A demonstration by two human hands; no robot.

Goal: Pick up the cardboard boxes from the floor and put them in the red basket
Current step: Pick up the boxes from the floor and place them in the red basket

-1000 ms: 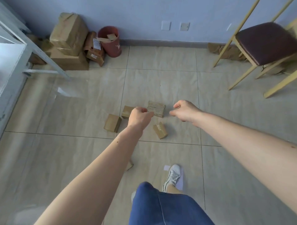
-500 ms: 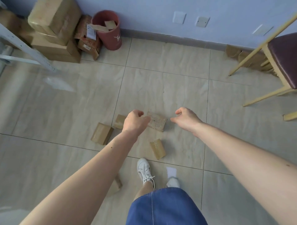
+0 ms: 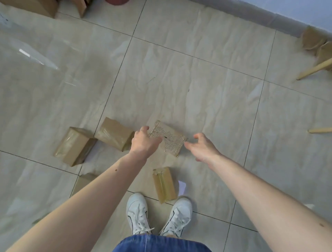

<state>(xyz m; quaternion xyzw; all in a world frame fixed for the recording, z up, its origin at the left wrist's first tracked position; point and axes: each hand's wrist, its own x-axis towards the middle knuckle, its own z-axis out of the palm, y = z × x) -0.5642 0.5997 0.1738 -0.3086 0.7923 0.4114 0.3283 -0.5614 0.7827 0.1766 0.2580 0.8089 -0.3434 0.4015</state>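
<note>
A torn corrugated cardboard box (image 3: 169, 139) lies flat on the tiled floor. My left hand (image 3: 143, 141) reaches over its left end, fingers apart, and my right hand (image 3: 202, 146) hovers at its right end, also spread; neither grips it. Two taped brown boxes (image 3: 115, 134) (image 3: 75, 145) lie to the left. A small taped box (image 3: 164, 185) sits in front of my shoes. Another box (image 3: 84, 181) is partly hidden under my left forearm. Only the bottom of the red basket (image 3: 116, 1) shows at the top edge.
Larger cardboard boxes (image 3: 36, 7) sit at the top left by the basket. Wooden chair legs (image 3: 314, 69) and cardboard scraps (image 3: 312, 40) stand at the right by the wall. My white shoes (image 3: 138, 214) are planted at the bottom centre.
I have stepped forward and bent down, so the boxes look closer and the basket has slid to the top edge. Both hands have dropped to the ends of the torn box.
</note>
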